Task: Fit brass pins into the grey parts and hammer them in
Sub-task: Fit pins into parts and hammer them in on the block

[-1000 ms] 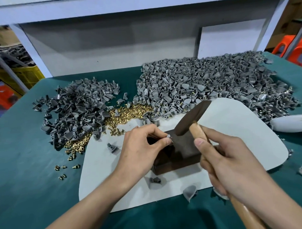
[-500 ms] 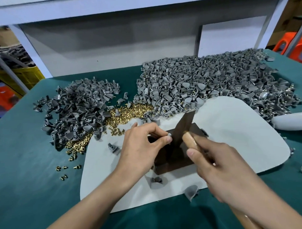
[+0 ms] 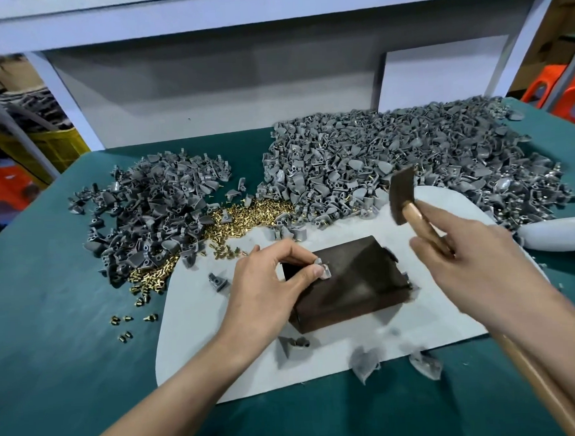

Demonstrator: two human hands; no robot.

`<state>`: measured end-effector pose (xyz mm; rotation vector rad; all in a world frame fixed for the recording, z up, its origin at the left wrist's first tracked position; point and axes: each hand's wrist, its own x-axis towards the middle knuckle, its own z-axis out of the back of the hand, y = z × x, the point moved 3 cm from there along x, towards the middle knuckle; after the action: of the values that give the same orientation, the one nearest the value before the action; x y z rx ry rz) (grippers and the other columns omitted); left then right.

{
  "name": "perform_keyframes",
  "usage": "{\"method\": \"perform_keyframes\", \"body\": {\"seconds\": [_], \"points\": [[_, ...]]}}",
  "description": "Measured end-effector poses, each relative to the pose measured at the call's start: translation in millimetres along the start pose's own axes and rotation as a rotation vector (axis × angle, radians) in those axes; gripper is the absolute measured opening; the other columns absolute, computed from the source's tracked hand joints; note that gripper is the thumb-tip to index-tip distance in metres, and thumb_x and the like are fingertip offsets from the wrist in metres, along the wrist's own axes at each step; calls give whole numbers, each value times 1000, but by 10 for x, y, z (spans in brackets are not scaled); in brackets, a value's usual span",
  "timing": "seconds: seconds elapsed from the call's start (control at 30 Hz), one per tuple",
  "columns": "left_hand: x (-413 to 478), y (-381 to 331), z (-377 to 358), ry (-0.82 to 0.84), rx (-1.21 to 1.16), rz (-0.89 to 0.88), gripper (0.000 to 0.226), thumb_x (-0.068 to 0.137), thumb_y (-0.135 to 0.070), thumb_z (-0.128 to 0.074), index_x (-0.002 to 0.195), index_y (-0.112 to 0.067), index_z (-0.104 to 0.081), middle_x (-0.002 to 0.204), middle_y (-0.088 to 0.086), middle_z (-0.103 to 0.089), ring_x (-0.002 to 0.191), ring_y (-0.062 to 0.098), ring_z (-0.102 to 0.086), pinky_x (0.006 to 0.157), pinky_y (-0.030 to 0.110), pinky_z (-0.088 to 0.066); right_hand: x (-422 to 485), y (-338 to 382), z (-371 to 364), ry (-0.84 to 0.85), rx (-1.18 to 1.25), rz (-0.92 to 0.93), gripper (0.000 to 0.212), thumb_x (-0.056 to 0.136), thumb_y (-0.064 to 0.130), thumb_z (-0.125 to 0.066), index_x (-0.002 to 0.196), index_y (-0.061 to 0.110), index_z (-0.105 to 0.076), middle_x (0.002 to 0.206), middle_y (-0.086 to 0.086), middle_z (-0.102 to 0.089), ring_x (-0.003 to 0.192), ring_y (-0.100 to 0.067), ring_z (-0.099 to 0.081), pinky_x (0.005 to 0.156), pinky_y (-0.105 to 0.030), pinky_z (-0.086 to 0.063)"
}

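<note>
Left hand (image 3: 272,283) pinches 1 grey part (image 3: 324,271) on the dark block (image 3: 357,284), near its left edge. Right hand (image 3: 470,260) grips the hammer (image 3: 402,197), head raised above the block. Best bet: short square tap, fingertips kept low.

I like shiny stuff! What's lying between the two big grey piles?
In the head view, a heap of brass pins lies between the left pile and the right pile, with green cloth behind.
</note>
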<state>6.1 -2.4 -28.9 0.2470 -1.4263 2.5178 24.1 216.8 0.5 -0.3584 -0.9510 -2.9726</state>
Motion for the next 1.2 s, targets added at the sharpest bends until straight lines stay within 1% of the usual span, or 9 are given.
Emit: {"method": "perform_keyframes", "body": {"seconds": [0.07,0.17,0.3,0.43,0.5,0.67,0.97,1.1,1.2], "points": [[-49,42,-15,-25,-11,1,18,77,-20,-77,72,-33,-65,78,-22,-67,81,-2,-60,73,13,-45,134,-195,-4,-60,-273,-36,57,88,25,-48,143,33,-34,79,-14,-63,70,-33,-59,59,-34,-46],[-135,128,-65,-44,-112,31,13,79,-21,-75,78,-30,-67,86,-15,-67,88,-1,-60,75,13,-46,204,-358,-117,10,-591,-31,60,92,29,-45,147,34,-21,97,-12,-64,85,-35,-61,64,-36,-42],[-188,215,-123,-54,-284,44,12,75,-36,-69,84,-28,-68,95,-8,-67,96,6,-62,86,31,-52,185,-328,-123,91,-672,-68,47,92,44,-48,138,37,-41,105,-1,-50,97,-28,-56,76,-35,-47],[-178,251,-135,-57,-304,34,12,76,-36,-70,85,-29,-67,98,-8,-67,99,8,-61,87,31,-51,233,143,-60,-91,-279,263,23,82,22,-70,105,20,-72,91,5,-52,81,-17,-58,76,-30,-46],[-169,273,-139,-63,-304,28,9,80,-25,-73,85,-28,-67,97,-7,-67,98,10,-62,84,26,-51,260,467,-190,73,-134,329,24,83,22,-70,106,25,-71,89,11,-57,78,-4,-57,81,-24,-45],[-164,271,-147,-63,-299,30,11,82,-15,-73,85,-24,-66,97,-2,-66,96,9,-62,84,25,-50,329,657,-477,248,-263,272,16,90,29,-60,103,27,-70,105,10,-67,99,-8,-57,64,-12,-23],[-162,285,-145,-68,-335,27,16,82,-16,-73,81,-29,-64,96,-2,-66,95,10,-61,81,19,-48,397,706,-575,342,-247,257,11,84,13,-64,85,24,-63,76,5,-58,79,-13,-57,75,-23,-45],[-166,266,-143,-71,-369,-15,26,83,-7,-71,88,-29,-58,91,-10,-67,96,8,-62,85,16,-47,362,755,-471,270,26,236,26,71,7,-71,71,24,-51,65,6,-62,61,-8,-57,62,-22,-47],[-176,258,-108,-99,-365,-63,33,82,-5,-72,94,-33,-60,93,-12,-68,96,6,-63,84,15,-47,257,835,-493,416,247,211,29,71,0,-71,71,20,-50,64,-4,-64,52,-14,-55,51,-23,-42]]}}
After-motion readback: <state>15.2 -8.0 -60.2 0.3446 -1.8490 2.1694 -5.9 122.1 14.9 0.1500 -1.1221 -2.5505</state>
